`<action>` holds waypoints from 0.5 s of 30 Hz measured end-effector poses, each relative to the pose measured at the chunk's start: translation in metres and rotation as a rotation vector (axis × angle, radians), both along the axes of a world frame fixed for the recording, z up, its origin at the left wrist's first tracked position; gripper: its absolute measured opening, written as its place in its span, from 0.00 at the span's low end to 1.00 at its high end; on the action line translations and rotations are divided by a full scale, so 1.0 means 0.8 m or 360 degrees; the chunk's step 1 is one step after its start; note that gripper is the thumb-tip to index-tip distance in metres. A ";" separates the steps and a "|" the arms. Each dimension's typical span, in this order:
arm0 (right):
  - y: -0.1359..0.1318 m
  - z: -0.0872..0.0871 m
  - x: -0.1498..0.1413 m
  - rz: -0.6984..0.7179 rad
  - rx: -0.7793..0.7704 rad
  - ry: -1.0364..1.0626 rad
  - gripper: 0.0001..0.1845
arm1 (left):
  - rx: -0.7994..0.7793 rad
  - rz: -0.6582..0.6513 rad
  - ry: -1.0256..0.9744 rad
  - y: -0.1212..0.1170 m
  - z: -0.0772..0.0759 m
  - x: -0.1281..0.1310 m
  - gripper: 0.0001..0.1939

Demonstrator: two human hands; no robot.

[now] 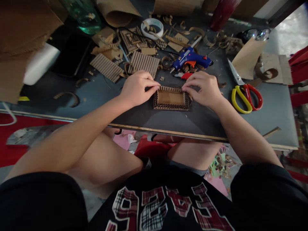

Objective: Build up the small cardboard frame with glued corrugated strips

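Observation:
A small rectangular cardboard tray (171, 107) with corrugated walls lies flat near the table's front edge. A corrugated cardboard strip (170, 89) runs along its far wall. My left hand (139, 88) pinches the strip's left end at the far left corner, thumb against forefinger. At the far right corner, the fingers of my right hand (203, 89) are closed on the other end. Just behind my right hand lie a blue hot glue gun (190, 58) and a red-handled cutter (186, 75), partly covered by that hand.
Scissors (243, 93) with yellow and red handles lie at the right. Corrugated sheets (107, 67), curled scraps and a white tape roll (152, 28) crowd the back. A black phone-like slab (72, 54) and a green bottle (83, 16) are at the left.

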State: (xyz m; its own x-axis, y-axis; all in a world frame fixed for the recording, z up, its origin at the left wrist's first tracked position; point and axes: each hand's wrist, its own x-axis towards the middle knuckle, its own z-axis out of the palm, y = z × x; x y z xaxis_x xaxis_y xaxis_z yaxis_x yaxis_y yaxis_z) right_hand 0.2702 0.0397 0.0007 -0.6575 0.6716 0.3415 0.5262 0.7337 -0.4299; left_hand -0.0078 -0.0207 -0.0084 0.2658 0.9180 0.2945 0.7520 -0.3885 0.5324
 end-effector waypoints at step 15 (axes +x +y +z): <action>-0.028 0.028 -0.019 -0.0246 -0.0156 0.0257 0.11 | -0.0265 -0.0034 -0.0813 -0.014 0.032 0.010 0.25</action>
State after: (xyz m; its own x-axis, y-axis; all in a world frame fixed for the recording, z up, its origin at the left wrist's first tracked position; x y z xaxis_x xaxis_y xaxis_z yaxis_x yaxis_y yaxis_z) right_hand 0.2551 0.0173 0.0231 -0.4863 0.7952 0.3622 0.5476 0.6004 -0.5828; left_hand 0.0005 -0.0322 0.0170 0.1456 0.9593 0.2419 0.3740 -0.2798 0.8842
